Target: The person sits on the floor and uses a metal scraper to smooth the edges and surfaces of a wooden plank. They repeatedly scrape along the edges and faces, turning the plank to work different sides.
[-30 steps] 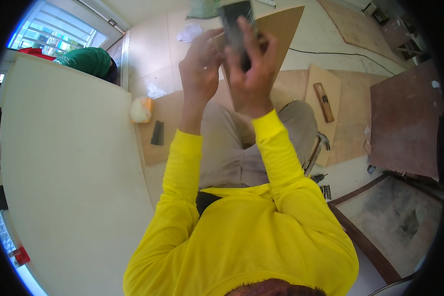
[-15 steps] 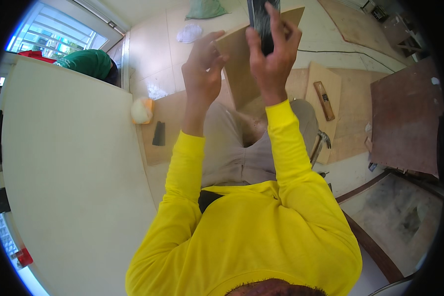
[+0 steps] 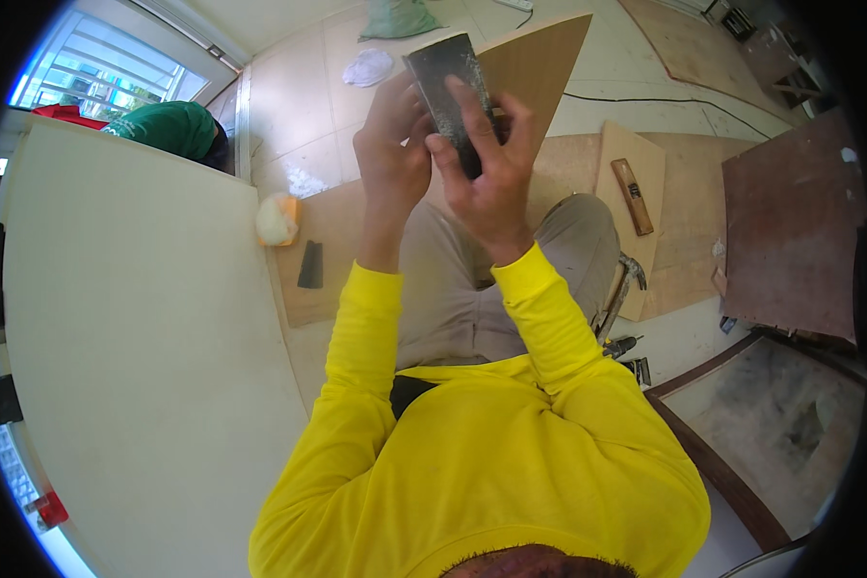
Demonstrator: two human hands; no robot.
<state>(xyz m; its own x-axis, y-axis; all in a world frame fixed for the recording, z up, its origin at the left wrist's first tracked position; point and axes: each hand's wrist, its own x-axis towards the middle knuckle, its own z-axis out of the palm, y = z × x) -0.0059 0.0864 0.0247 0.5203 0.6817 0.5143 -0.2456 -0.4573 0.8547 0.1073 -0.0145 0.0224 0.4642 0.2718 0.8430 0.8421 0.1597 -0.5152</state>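
Note:
My right hand (image 3: 496, 159) grips a sanding block (image 3: 450, 82) wrapped in dark, dust-streaked sandpaper, thumb and fingers around its sides. The block lies along the upper left edge of a light brown wooden board (image 3: 541, 72) tilted up in front of my knees. My left hand (image 3: 392, 144) is closed at the board's left side, its fingertips partly hidden behind the block. A dark strip of sandpaper (image 3: 310, 265) lies on the floor sheet to the left. Right of my knee, a wooden hand plane (image 3: 632, 197) rests on a pale wood offcut (image 3: 645, 255).
A claw hammer (image 3: 630, 276) lies beside my right knee. A large white panel (image 3: 154, 347) fills the left side, with a person in green (image 3: 169, 128) beyond it. A brown cabinet-like box (image 3: 790, 231) stands right. A black cable (image 3: 665, 100) crosses the far floor.
My right hand has drawn the sanding block left and nearer along the board's edge, now beside my left hand. The left hand has barely moved.

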